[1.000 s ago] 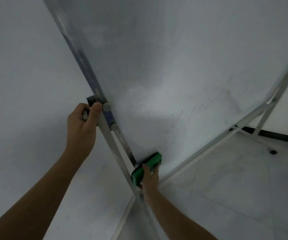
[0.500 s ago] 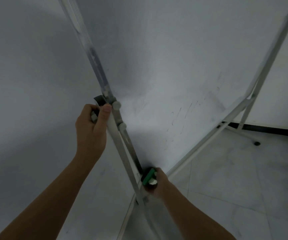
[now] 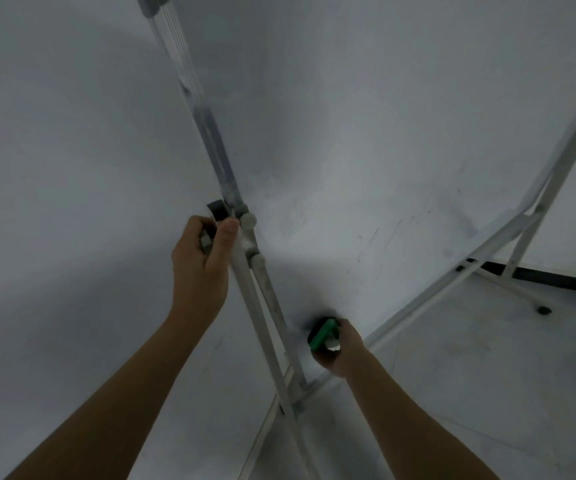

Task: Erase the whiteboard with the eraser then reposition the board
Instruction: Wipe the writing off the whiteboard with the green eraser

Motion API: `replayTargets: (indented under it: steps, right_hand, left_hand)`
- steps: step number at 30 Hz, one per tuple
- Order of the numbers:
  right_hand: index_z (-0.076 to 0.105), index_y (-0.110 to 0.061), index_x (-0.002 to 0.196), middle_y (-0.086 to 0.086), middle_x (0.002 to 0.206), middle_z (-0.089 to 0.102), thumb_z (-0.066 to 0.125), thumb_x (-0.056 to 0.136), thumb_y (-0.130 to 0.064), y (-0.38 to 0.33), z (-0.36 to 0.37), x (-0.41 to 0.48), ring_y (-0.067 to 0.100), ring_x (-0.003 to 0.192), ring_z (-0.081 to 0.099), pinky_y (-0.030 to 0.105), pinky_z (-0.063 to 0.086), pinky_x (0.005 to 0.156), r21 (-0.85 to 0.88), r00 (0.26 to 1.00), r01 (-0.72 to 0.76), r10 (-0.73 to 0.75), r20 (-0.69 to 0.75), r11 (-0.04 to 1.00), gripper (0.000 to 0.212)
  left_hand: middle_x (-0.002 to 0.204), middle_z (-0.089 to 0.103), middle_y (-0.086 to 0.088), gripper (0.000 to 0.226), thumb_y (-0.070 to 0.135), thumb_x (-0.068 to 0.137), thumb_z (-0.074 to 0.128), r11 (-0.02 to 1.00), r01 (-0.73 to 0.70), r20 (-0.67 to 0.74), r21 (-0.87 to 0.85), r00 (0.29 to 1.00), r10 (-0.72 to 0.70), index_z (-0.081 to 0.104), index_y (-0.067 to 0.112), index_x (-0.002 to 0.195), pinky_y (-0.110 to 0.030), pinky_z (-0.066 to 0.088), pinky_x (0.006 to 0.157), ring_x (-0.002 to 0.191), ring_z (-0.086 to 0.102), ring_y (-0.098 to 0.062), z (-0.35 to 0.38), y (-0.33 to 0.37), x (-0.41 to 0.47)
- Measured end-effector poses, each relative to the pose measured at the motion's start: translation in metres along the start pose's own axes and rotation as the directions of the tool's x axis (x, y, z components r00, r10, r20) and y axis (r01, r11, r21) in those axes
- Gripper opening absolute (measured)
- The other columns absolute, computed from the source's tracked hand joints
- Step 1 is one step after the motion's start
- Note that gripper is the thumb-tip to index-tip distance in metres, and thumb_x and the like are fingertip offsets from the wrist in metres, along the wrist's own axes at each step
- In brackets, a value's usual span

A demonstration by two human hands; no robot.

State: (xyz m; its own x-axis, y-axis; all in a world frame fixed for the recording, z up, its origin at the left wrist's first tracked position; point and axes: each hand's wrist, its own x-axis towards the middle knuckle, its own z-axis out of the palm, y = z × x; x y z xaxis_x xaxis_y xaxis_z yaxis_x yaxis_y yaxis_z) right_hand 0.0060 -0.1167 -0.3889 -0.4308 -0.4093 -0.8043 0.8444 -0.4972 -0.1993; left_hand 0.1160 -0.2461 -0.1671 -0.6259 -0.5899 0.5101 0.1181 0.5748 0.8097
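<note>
The whiteboard (image 3: 366, 150) on its metal stand fills the upper right, its surface mostly wiped with faint dark strokes low on the right. My left hand (image 3: 199, 261) grips the board's left frame edge at a dark clamp, thumb up along the rail. My right hand (image 3: 340, 348) holds the green eraser (image 3: 321, 333) near the board's lower left corner. Whether the eraser touches the surface cannot be told.
A pale wall (image 3: 54, 168) lies to the left of the board. The stand's legs (image 3: 508, 271) reach down to a light tiled floor (image 3: 487, 375) at the right, with a small dark foot (image 3: 543, 310) and a dark baseboard (image 3: 556, 277) behind.
The eraser has turned from lying flat on the board's lower corner to standing edge-on in my right hand, slightly off the corner. My left hand keeps its hold on the frame.
</note>
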Motion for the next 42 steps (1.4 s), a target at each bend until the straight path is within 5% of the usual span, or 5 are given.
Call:
replayTargets:
  steps: [8,13,22,37,42]
  right_hand:
    - [0.021,-0.032,0.152,-0.002,0.143,0.043,0.052,0.098,-0.029,0.007,0.033,-0.035,0.021,0.125,0.046,0.037,0.040,0.103,-0.303,0.706,0.703,-0.686,0.180,0.644,0.063]
    - [0.053,-0.010,0.121,0.016,0.107,0.059,0.053,0.096,-0.032,-0.022,0.000,0.000,0.032,0.087,0.059,0.042,0.059,0.058,-0.229,1.000,-0.010,0.007,-0.015,0.973,0.034]
    - [0.021,-0.031,0.152,0.003,0.143,0.044,0.052,0.098,-0.032,-0.039,0.029,-0.024,0.027,0.126,0.046,0.045,0.038,0.108,-0.329,0.768,0.634,-0.620,0.162,0.700,0.062]
    - [0.016,-0.029,0.153,0.005,0.145,0.042,0.050,0.099,-0.032,-0.091,0.018,-0.010,0.026,0.126,0.047,0.037,0.037,0.106,-0.450,0.763,0.615,-0.633,0.132,0.647,0.064]
    - [0.053,-0.006,0.127,0.017,0.098,0.060,0.051,0.096,-0.025,-0.093,-0.005,0.019,0.031,0.080,0.060,0.038,0.058,0.054,-0.360,1.000,0.004,0.002,0.014,0.933,0.037]
  left_hand:
    - [0.068,0.049,0.000,0.024,0.050,0.088,0.045,0.998,0.015,-0.042,0.061,0.999,-0.012,0.050,0.027,0.081,-0.041,0.045,0.060,0.061,0.046,-0.009,0.006,0.004,-0.003]
    - [0.070,0.049,0.000,0.030,0.056,0.085,0.042,0.995,0.043,-0.068,0.091,0.997,-0.037,0.049,0.027,0.081,-0.037,0.044,0.060,0.062,0.046,-0.008,0.007,0.008,-0.007]
    - [0.091,0.055,0.007,0.034,0.031,0.099,0.041,0.951,0.028,-0.200,0.307,0.979,0.035,0.050,0.007,0.122,-0.002,0.038,0.066,0.078,0.052,0.011,0.024,0.023,-0.016]
    - [0.104,0.056,0.008,0.089,0.058,0.081,0.059,0.884,0.159,-0.385,0.439,0.922,0.026,0.019,0.020,0.150,-0.036,0.046,0.091,0.094,0.060,-0.017,0.054,0.049,0.004]
    - [0.101,0.055,0.006,0.081,0.050,0.086,0.060,0.853,0.181,-0.439,0.490,0.896,0.062,0.022,0.015,0.150,-0.028,0.038,0.085,0.089,0.055,-0.013,0.055,0.045,0.004]
